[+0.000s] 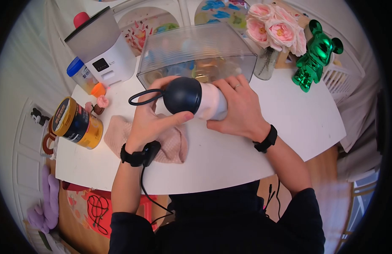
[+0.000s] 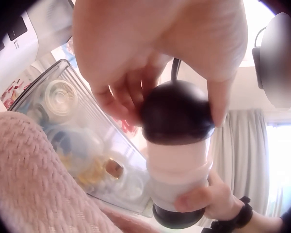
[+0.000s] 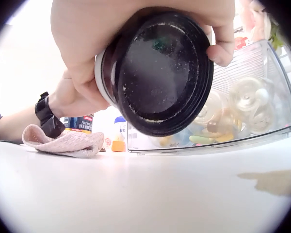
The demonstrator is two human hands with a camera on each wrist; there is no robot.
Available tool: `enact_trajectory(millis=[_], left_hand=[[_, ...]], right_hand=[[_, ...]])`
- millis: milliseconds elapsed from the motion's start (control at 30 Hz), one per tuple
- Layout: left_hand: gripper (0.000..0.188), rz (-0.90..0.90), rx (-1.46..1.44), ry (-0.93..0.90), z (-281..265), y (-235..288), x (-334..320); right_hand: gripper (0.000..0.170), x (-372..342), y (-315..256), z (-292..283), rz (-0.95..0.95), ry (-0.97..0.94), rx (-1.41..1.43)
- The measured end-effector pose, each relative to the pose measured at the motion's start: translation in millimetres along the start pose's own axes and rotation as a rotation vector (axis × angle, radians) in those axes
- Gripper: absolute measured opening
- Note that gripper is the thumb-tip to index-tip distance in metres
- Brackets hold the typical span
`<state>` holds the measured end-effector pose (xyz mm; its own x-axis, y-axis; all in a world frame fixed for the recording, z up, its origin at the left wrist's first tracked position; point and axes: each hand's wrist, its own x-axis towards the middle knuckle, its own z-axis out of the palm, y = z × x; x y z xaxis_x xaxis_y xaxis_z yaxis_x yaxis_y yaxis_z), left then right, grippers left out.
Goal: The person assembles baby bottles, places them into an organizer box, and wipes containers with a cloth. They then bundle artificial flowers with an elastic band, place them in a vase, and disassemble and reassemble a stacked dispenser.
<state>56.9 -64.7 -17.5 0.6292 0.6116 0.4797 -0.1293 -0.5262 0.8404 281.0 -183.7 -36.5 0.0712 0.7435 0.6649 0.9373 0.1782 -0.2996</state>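
Note:
Both hands hold a stacked cylindrical container (image 1: 209, 100) above the white table, tilted on its side in the head view. It has a black domed lid (image 1: 182, 95) with a loop strap, pink and pale grey body sections, and a black base (image 3: 160, 80) that faces the right wrist camera. My left hand (image 1: 151, 120) grips the lid, with thumb and fingers on opposite sides of it, as the left wrist view also shows. Around the grey lower section and base curls my right hand (image 1: 241, 108). A pink textured cloth (image 1: 175, 144) lies beneath the left wrist.
Behind the hands stands a clear lidded box (image 1: 196, 46) with bottle parts inside. To the left are a yellow-and-black tin (image 1: 83, 127), a white appliance (image 1: 109, 63) and a blue-capped jar (image 1: 81, 72). Pink flowers in a vase (image 1: 265, 63) and a shiny green figurine (image 1: 316, 57) stand at right.

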Motion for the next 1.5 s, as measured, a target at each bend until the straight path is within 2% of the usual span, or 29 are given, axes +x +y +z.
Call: enact_trajectory(millis=[200, 400, 467, 667, 767, 1000, 1067, 1200, 1267, 1367, 1500], left_hand=[[0.083, 0.033, 0.062, -0.059, -1.5, -1.3, 1.0], [0.083, 0.097, 0.129, -0.078, -2.0, 3.8, 1.3], [0.083, 0.127, 0.111, -0.098, -1.6, 5.4, 1.0], [0.082, 0.205, 0.217, -0.069, 1.5, 12.1, 1.6], [0.083, 0.273, 0.373, -0.080, 2.3, 13.7, 1.6], [0.087, 0.172, 0.293, 0.008, 7.6, 5.5, -0.3], [0.089, 0.246, 0.220, 0.054, 9.1, -1.2, -1.0], [0.091, 0.154, 0.289, -0.004, 11.1, 10.2, -1.5], [0.098, 0.220, 0.315, -0.027, 13.7, 3.7, -2.0], [0.096, 0.249, 0.365, -0.006, 15.8, 0.8, -0.7], [0.096, 0.224, 0.370, -0.003, 16.6, 2.3, -1.1]], right_hand=[[0.071, 0.6, 5.2, -3.0, -0.010, -0.061, 0.013], [0.074, 3.8, 8.3, -6.2, 0.011, -0.190, 0.078], [0.076, 5.6, 8.7, -7.6, 0.024, -0.284, 0.102], [0.076, 2.1, 10.5, 0.9, -0.010, -0.222, 0.129], [0.077, 0.9, 9.8, 3.6, -0.060, -0.186, 0.119], [0.094, 3.7, 5.2, 1.5, -0.016, -0.204, 0.221], [0.101, 3.5, 6.0, 2.6, -0.042, -0.225, 0.236], [0.103, 3.3, 1.4, 0.0, -0.005, -0.277, 0.343], [0.103, 1.2, 4.2, 2.8, 0.016, -0.277, 0.394], [0.101, 0.4, 4.4, 3.1, 0.012, -0.262, 0.396], [0.100, 0.5, 5.6, 4.3, 0.018, -0.283, 0.362]])
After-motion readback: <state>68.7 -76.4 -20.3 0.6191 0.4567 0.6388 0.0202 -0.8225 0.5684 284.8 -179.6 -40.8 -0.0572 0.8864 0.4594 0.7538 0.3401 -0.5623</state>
